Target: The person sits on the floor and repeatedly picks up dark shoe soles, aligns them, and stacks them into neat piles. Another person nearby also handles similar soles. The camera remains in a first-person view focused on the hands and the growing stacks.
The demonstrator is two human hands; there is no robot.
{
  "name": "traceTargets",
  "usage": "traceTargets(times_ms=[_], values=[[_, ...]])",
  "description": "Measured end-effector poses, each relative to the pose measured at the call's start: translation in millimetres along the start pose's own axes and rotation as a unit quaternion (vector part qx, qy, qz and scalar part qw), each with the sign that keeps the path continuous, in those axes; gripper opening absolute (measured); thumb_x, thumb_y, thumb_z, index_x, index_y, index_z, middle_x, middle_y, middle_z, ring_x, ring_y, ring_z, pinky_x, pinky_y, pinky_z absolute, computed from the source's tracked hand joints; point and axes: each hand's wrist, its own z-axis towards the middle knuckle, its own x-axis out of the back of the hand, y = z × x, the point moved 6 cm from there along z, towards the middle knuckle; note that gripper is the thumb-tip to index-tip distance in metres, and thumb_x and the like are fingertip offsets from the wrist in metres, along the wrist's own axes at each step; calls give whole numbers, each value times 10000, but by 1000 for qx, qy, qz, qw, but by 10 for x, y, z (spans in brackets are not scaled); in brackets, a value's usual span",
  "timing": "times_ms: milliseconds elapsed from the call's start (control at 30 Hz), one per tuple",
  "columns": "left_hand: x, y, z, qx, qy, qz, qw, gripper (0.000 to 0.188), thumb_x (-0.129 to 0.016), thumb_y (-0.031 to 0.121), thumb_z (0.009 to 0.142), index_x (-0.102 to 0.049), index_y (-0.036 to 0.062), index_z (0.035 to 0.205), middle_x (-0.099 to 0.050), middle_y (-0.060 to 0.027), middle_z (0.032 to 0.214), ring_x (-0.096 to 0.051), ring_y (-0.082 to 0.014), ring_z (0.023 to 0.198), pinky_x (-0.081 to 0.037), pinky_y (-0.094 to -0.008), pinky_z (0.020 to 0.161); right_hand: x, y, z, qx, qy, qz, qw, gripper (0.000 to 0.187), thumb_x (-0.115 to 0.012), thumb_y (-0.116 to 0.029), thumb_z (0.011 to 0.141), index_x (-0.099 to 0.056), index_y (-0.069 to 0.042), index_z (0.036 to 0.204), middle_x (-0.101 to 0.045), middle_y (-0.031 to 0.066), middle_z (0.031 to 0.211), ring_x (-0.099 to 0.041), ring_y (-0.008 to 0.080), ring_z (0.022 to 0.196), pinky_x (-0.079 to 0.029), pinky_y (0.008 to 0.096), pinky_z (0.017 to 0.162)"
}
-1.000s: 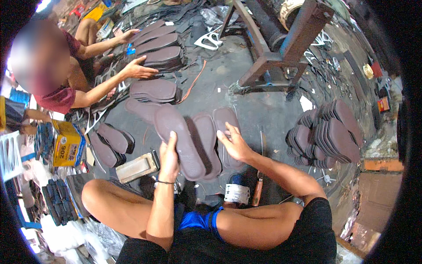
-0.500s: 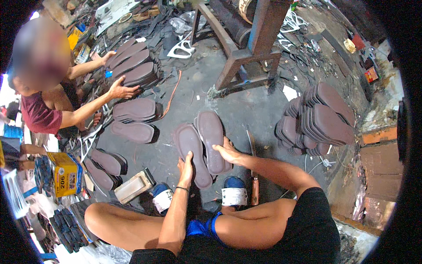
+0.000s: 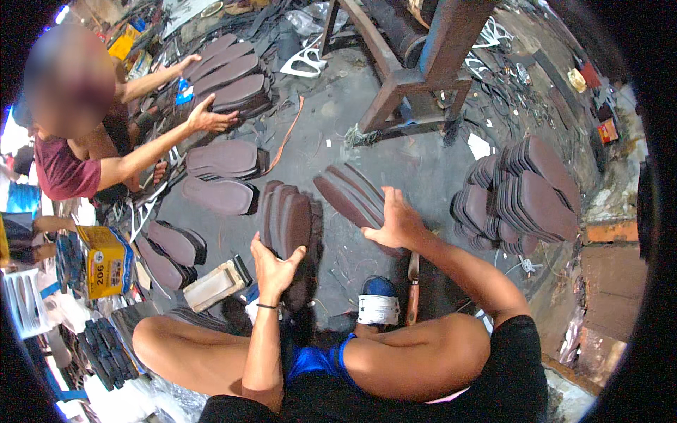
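My left hand (image 3: 277, 262) is wrapped round a small stack of brown shoe soles (image 3: 288, 215), tilted up on edge so their dark side layers show. To its right, my right hand (image 3: 396, 224) grips another stack of brown soles (image 3: 350, 195), leaning to the left with its layers fanned slightly apart. Both stacks are held over the grey floor in front of me, with a gap between them. A knife with a wooden handle (image 3: 413, 287) lies below my right forearm, its blade mostly hidden.
Piled soles (image 3: 532, 187) stand at the right. More soles (image 3: 221, 158) lie left of centre. A co-worker's hands (image 3: 210, 118) are at rows of soles (image 3: 229, 67). A metal stand (image 3: 402, 84) rises at the back. A whetstone-like block (image 3: 215, 285) and a yellow box (image 3: 106, 261) sit at left.
Both stacks have been lifted and turned from lying flat side by side to tilted on edge. My hands have moved apart. The co-worker's near hand has shifted slightly off the soles.
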Motion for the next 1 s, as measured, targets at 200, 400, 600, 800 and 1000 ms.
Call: traceTargets(times_ms=[200,400,600,800,1000], values=[[-451,-199,-189,17,5,70,997,1113,-894,322,659,-263,-45,1498,-437,-275,1421,-443,-437,1309,-338,-539,1099,-286,16,-49,93,145,-11,985,1090,-894,-358,655,-294,61,1463,-467,267,1330,-460,446,1251,-343,551,1081],[-357,57,-278,-115,65,-204,970,1062,-893,275,712,-225,-49,1471,-433,-277,1400,-499,-388,1278,-389,-453,1105,-324,48,-261,168,308,252,902,1179,-920,-333,675,-151,59,1479,-401,290,1369,-466,391,1274,-345,489,1106],[-225,139,-256,-187,55,18,981,1123,-889,233,620,-252,-62,1497,-459,-260,1376,-450,-432,1287,-353,-509,1084,-259,43,-286,-7,201,19,979,1071,-900,-351,635,-327,97,1420,-501,291,1296,-493,464,1242,-398,538,1058],[-351,-214,-138,-22,-2,182,983,1128,-871,334,607,-274,-22,1495,-480,-207,1298,-461,-405,1219,-326,-503,1066,-516,133,-269,-69,208,-43,975,1045,-863,-409,686,-317,49,1450,-476,257,1336,-430,432,1292,-300,554,1109],[-423,-39,-209,-75,83,-111,987,1064,-898,322,674,-270,-110,1417,-492,-274,1317,-444,-435,1283,-291,-545,1123,-508,185,-422,64,372,119,918,1131,-890,-353,702,-186,122,1449,-418,327,1343,-374,479,1327,-263,533,1141]])
